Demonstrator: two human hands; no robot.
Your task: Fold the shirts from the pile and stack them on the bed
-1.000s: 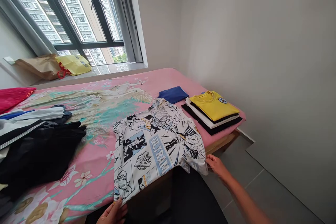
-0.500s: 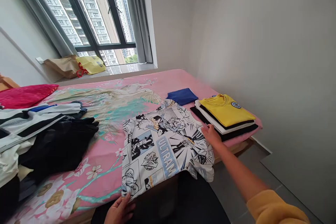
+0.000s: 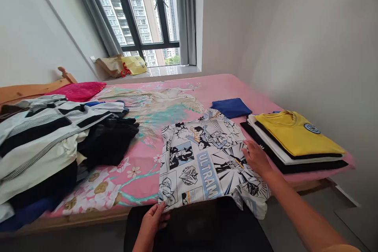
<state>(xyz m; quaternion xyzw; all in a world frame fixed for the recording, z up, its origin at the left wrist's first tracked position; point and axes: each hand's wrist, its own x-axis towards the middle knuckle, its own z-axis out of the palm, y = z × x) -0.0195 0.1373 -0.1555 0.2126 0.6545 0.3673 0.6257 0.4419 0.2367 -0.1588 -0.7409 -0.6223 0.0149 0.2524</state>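
A white T-shirt (image 3: pixel 203 165) with black, blue and orange comic print lies spread over the bed's near edge, its lower right part hanging over my dark-clothed lap. At its lower left corner, my left hand (image 3: pixel 153 218) pinches the cloth between thumb and fingers. My right hand (image 3: pixel 255 158) is at the shirt's right edge, fingers bent and closed on the fabric. Just beyond the shirt lies a folded blue garment (image 3: pixel 231 108). To the right of my right hand is a neat stack of folded clothes, with a yellow shirt (image 3: pixel 295 134) on top.
On the left, a loose heap of clothes (image 3: pixel 65 130) covers part of the bed, beside a red pillow (image 3: pixel 84 90). The pink floral bedsheet (image 3: pixel 141 189) runs back to a window ledge holding a brown paper bag (image 3: pixel 110 65) and a yellow bag (image 3: pixel 134 65). A wall borders the right.
The view has swung left, so everything sits further right and more of the clothes heap shows. Both hands stay at the same shirt edges, and the shirt keeps much the same shape.
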